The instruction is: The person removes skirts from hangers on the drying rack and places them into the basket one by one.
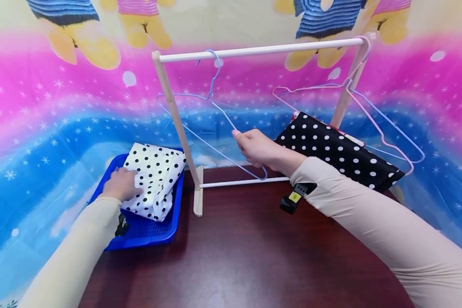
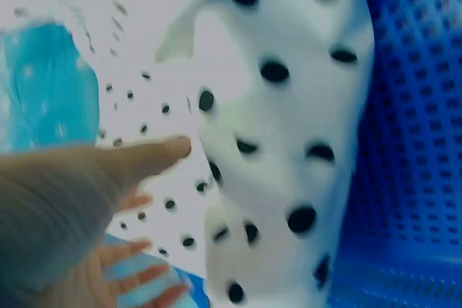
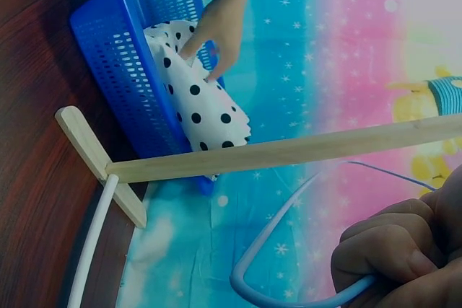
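Observation:
In the head view my left hand [image 1: 119, 184] is over a white cloth with black dots [image 1: 154, 171] lying bunched in a blue basket [image 1: 177, 214]. Its thumb and fingers are spread apart in the left wrist view, against the dotted cloth [image 2: 289, 113]. My right hand [image 1: 258, 147] grips one side of a light blue wire hanger [image 1: 217, 68]. That hanger's hook is over the top bar of a small clothes rack [image 1: 277, 49]. In the right wrist view the fingers [image 3: 390, 250] are curled round the hanger's wire.
A pink hanger [image 1: 385, 124] and another blue hanger [image 1: 392, 124] hang at the rack's right end, with a black cloth with white dots [image 1: 319, 141]. The rack stands on a dark brown table [image 1: 246, 248]. A colourful printed backdrop [image 1: 81, 115] surrounds it.

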Demonstrator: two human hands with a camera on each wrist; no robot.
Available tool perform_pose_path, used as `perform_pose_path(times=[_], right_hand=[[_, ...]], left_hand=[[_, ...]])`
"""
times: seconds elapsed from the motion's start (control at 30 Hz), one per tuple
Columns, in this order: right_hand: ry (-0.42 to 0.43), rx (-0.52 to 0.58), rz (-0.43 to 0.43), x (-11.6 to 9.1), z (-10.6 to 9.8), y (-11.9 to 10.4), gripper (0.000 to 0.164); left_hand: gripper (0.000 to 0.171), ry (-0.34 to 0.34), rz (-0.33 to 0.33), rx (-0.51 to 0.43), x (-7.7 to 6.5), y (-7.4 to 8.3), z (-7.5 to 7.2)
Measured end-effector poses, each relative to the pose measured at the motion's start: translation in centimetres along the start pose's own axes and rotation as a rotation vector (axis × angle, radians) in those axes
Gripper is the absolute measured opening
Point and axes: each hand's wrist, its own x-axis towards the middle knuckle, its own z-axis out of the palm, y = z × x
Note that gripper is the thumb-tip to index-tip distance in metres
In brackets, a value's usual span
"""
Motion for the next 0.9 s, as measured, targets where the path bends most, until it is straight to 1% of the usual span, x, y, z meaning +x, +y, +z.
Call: perform_pose_path(times=[0.03, 0.1, 0.13, 0.17, 0.23, 0.3, 0.4, 0.57, 0.73, 0.9], right_hand=[[0.001, 0.000, -0.001, 0.0, 0.0, 0.0, 0.057], [0.005, 0.000, -0.001, 0.0, 0.0, 0.1, 0.057], [0.008, 0.001, 0.001, -0.1, 0.0, 0.1, 0.058], [0.009, 0.003, 0.003, -0.1, -0.1, 0.1, 0.058], [0.009, 0.007, 0.007, 0.0, -0.1, 0.2, 0.058], [0.007, 0.007, 0.008, 0.0, -0.1, 0.2, 0.057], [0.006, 0.006, 0.006, 0.0, 0.0, 0.2, 0.057], [0.004, 0.022, 0.002, 0.1, 0.3, 0.2, 0.056], [0.008, 0.055, 0.005, 0.5, 0.9, -0.1, 0.057], [0.026, 0.111, 0.029, 0.9, 1.7, -0.3, 0.057]], left_hand=[[0.068, -0.021, 0.058, -0.003, 0.2, 0.6, 0.2], [0.073, -0.099, 0.147, -0.004, 0.4, 1.7, 0.6], [0.074, -0.152, 0.177, -0.001, 0.5, 2.1, 0.8], [0.075, -0.206, 0.189, 0.003, 0.5, 2.5, 1.0], [0.078, -0.314, 0.166, 0.007, 0.5, 3.0, 1.4], [0.082, -0.398, 0.116, 0.011, 0.5, 3.4, 1.8], [0.090, -0.480, 0.033, 0.000, 0.5, 4.0, 2.1], [0.096, -0.548, -0.065, 0.001, 0.4, 4.8, 2.1], [0.096, -0.581, -0.109, 0.037, 0.4, 5.1, 2.2], [0.095, -0.596, -0.131, 0.069, 0.7, 5.4, 2.4]])
